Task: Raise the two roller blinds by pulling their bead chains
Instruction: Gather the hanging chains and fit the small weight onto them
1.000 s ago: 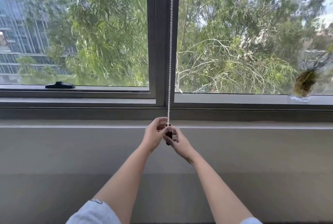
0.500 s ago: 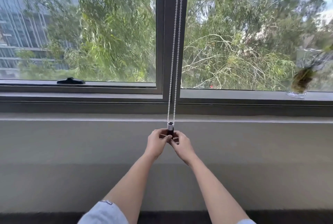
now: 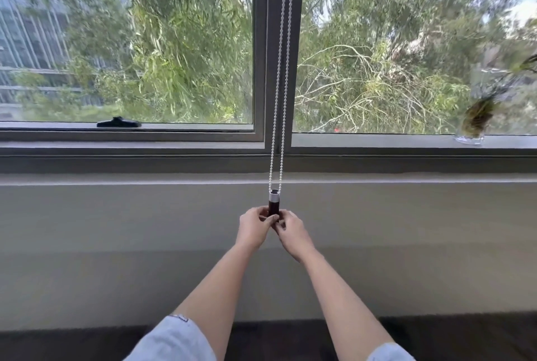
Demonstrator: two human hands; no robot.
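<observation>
A white bead chain point(image 3: 281, 75) hangs as two strands in front of the grey window mullion point(image 3: 274, 40). Both strands meet at a dark cylindrical chain weight point(image 3: 273, 204) with a silver top, below the sill. My left hand point(image 3: 253, 229) and my right hand point(image 3: 292, 233) close their fingertips around the weight's lower end from either side. No blind fabric shows; both panes are uncovered up to the frame's top edge.
A grey window sill point(image 3: 145, 147) runs across the view above a plain grey wall point(image 3: 116, 229). A black window handle point(image 3: 118, 122) sits on the left frame. A glass vase with a plant point(image 3: 476, 122) stands on the sill at far right. Dark floor point(image 3: 58, 340) lies below.
My hands slid down from the chain's bottom to the weight's lower end, so more of the weight shows. The two strands now hang apart. The camera pulled back a little.
</observation>
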